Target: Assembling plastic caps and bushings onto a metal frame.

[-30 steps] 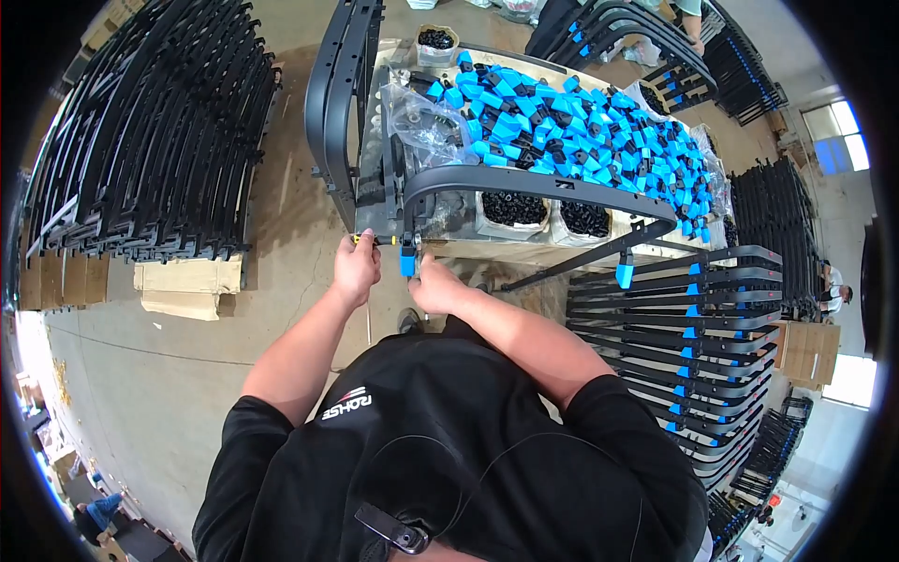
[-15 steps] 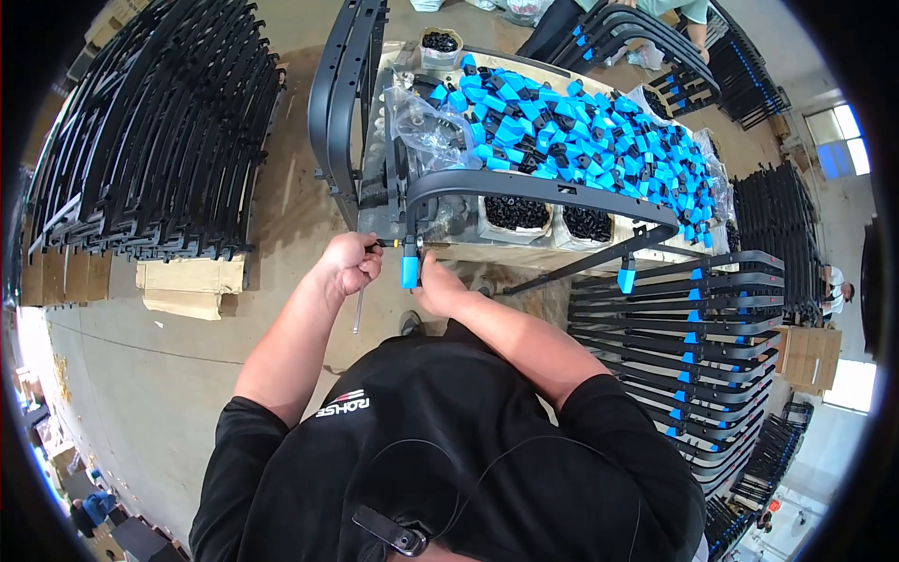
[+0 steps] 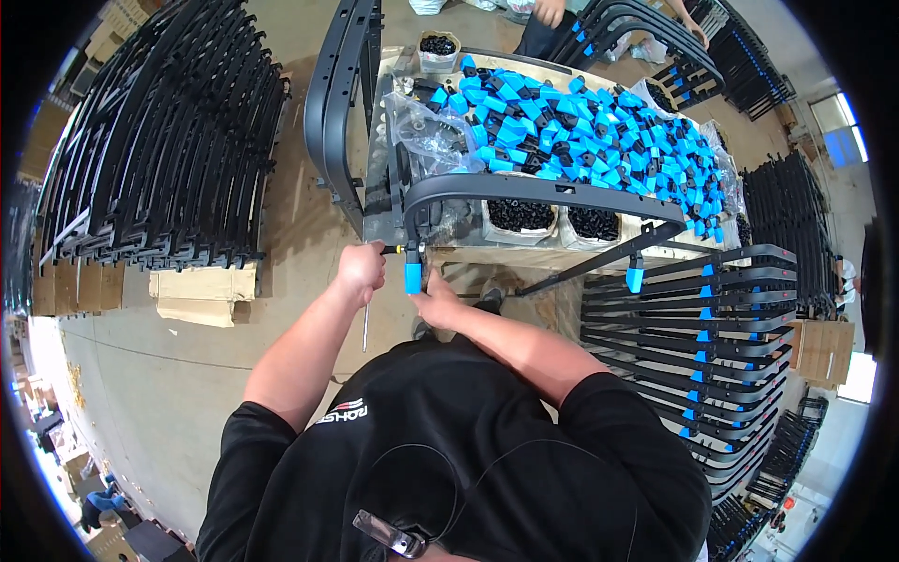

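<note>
A curved black metal frame lies across the front of the worktable, with a blue plastic cap on its near left leg. My left hand is closed around a screwdriver whose tip points at that leg just above the cap. My right hand holds the leg's lower end right under the blue cap. A second blue cap sits on the frame's right leg.
A heap of blue and black plastic parts covers the table, with boxes of black screws at its front. Finished frames are stacked at right, bare black frames at left. Another person's hand shows beyond the table.
My left hand has drawn slightly left and up, bringing the screwdriver level against the leg. My right hand stays under the blue cap.
</note>
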The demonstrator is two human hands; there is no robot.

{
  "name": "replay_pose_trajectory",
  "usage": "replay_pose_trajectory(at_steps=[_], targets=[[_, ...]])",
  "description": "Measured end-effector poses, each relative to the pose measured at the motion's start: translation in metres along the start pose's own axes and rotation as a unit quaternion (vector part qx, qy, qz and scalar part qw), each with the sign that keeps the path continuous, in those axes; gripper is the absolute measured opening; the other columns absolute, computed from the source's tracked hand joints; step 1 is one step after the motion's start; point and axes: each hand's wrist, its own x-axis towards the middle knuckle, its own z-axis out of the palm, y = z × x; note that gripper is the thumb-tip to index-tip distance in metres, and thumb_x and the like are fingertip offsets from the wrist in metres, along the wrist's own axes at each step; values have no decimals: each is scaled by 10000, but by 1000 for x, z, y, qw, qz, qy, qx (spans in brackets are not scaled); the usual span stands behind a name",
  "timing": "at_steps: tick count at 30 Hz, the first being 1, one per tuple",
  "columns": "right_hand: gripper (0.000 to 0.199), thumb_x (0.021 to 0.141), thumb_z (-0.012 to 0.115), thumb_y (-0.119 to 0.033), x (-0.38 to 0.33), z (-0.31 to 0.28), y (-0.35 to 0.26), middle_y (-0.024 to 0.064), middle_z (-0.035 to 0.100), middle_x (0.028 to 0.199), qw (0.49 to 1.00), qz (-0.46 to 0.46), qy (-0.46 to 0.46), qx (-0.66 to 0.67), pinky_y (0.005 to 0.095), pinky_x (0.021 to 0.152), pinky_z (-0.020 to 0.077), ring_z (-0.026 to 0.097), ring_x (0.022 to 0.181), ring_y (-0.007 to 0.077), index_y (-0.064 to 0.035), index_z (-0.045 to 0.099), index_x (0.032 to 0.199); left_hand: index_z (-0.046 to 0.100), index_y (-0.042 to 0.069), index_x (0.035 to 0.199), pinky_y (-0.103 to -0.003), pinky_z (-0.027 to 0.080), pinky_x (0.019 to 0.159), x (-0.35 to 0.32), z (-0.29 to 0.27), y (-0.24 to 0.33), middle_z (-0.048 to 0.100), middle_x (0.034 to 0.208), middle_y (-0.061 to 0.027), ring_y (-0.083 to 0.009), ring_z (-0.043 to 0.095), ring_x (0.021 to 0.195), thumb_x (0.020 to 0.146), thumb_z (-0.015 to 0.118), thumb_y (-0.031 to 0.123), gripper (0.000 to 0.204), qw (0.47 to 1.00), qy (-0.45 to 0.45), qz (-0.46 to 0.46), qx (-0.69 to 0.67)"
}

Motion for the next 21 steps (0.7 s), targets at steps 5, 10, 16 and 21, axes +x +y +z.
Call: replay_pose_trajectory(at_steps=[5,10,16,21], targets=[[619,928,621,-216,-6,3,-14,326,639,1149,995,8,39,-96,471,907,514,652,1103,430,64,339,1402,568,-50,964,-413,503,629,38,-8,-42,645,818,-159,-267,617,687,964,640,277,335,927,203,233,211],[570,902,612,-174,-12,1,-13,293,661,1042,997,74,-27,-5,454,793,541,694,932,382,91,372,1346,552,-36,1089,-419,515,774,31,7,-58,675,896,-198,-304,659,820,956,660,287,365,878,220,376,198],[435,884,614,-119,-17,-4,-22,145,614,810,989,88,-43,113,399,510,482,601,590,221,54,444,1245,547,-1,1107,-385,514,748,28,7,-61,669,881,-160,-252,649,790,953,676,273,340,877,209,405,153],[271,892,605,-84,-14,-2,-8,112,590,749,964,73,-20,256,393,532,496,590,581,216,24,504,1119,514,73,1036,-259,382,460,45,-11,-56,532,721,5,-81,472,555,998,639,230,204,951,70,300,39]])
